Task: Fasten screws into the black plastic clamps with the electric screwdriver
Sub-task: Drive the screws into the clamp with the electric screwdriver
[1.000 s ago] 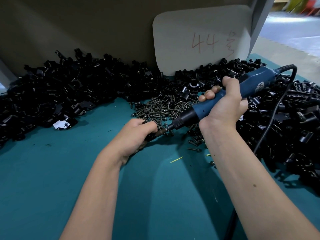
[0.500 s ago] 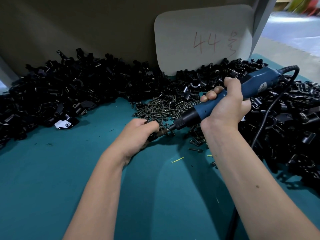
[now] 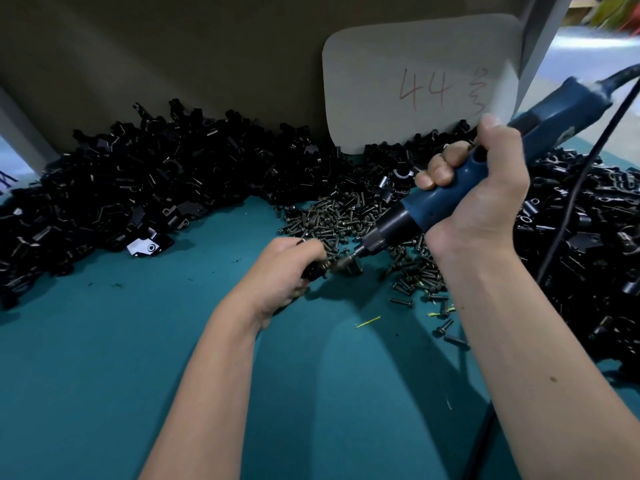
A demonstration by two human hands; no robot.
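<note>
Left hand (image 3: 284, 271) curled round a black clamp (image 3: 313, 270) at frame ctr. Right hand (image 3: 481, 199) clenched on blue electric screwdriver (image 3: 450, 199), bit (image 3: 348, 259) w/ tip on clamp at its 3 o'clock. Screw pile (image 3: 343, 216) at clamp's 12–1 o'clock, on teal table (image 3: 138, 341).

screws (image 3: 349, 216) between clamp heaps (image 3: 138, 188), card (image 3: 415, 84) behind

A teal surface (image 3: 104, 375) fills the foreground. Behind it stands a plain grey-brown wall (image 3: 173, 57), with a pale rounded card (image 3: 381, 81) marked "44" in red leaning against it. At far right, a bright, blurred floor (image 3: 595, 39) shows beyond a grey post (image 3: 540, 36).
</note>
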